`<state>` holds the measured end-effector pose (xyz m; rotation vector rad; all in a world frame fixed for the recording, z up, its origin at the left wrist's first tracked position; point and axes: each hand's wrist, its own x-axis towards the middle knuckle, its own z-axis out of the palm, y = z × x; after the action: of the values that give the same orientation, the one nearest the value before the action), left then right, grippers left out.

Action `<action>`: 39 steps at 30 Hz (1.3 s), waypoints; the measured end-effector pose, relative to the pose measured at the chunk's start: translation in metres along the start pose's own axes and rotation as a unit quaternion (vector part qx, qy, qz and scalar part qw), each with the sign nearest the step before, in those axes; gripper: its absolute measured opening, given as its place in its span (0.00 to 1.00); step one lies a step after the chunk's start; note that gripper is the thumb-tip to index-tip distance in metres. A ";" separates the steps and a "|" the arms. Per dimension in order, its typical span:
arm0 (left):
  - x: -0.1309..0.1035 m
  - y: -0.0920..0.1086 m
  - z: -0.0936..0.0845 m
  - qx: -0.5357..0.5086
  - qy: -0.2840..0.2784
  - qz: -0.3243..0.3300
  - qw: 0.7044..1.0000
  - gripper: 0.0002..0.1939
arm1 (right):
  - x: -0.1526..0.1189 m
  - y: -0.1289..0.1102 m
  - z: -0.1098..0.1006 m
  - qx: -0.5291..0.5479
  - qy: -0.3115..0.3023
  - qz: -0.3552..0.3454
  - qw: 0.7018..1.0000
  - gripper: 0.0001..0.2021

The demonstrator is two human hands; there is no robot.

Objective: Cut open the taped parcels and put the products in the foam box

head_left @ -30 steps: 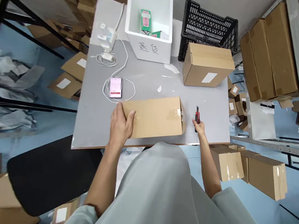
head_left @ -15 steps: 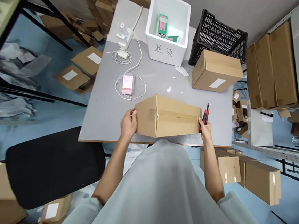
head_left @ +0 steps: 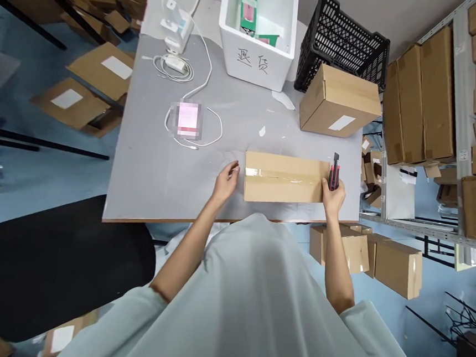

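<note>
A long cardboard box lies on the table in front of me, its taped seam facing up. My left hand is just off the box's left end, fingers loosely curled and a little apart, with nothing in them. At the opposite end, my right hand grips a red and black utility knife that points away from me. The thumb of that hand rests against the box's right edge.
On the grey table lie a phone-like blurred item, a white cable and a power strip. Behind stand a white foam bin, a black crate and another carton. A black chair is at left.
The box was tilted up between both hands; now it lies flat with its taped side up. My left hand has come away from its end. The view has shifted slightly.
</note>
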<state>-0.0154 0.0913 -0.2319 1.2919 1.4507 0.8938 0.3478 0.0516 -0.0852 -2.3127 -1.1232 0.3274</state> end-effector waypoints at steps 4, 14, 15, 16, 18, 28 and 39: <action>-0.025 0.043 -0.026 -0.033 -0.011 0.051 0.998 0.41 | -0.010 -0.023 -0.015 -0.003 -0.059 -0.046 0.997 0.23; -0.019 0.059 -0.023 -0.001 -0.098 0.090 0.991 0.46 | -0.018 -0.130 -0.022 -0.177 -0.360 -0.433 0.807 0.23; -0.020 0.056 -0.023 0.000 -0.105 0.090 0.990 0.46 | -0.017 -0.139 -0.020 -0.209 -0.371 -0.452 0.784 0.22; -0.021 0.054 -0.024 -0.003 -0.112 0.089 0.990 0.46 | -0.016 -0.146 -0.019 -0.239 -0.380 -0.466 0.763 0.23; -0.027 0.052 -0.026 -0.019 -0.120 0.084 0.989 0.47 | -0.016 -0.158 -0.015 -0.286 -0.394 -0.481 0.729 0.24; -0.046 0.044 -0.018 -0.087 -0.124 0.055 0.987 0.47 | -0.022 -0.189 -0.007 -0.378 -0.424 -0.507 0.649 0.19; -0.041 0.043 -0.018 -0.075 -0.125 0.054 0.988 0.45 | -0.027 -0.193 -0.006 -0.410 -0.402 -0.513 0.638 0.20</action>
<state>-0.0218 0.0594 -0.1790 1.3261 1.1078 0.8601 0.2081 0.1261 0.0290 -1.5366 -3.3572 0.4358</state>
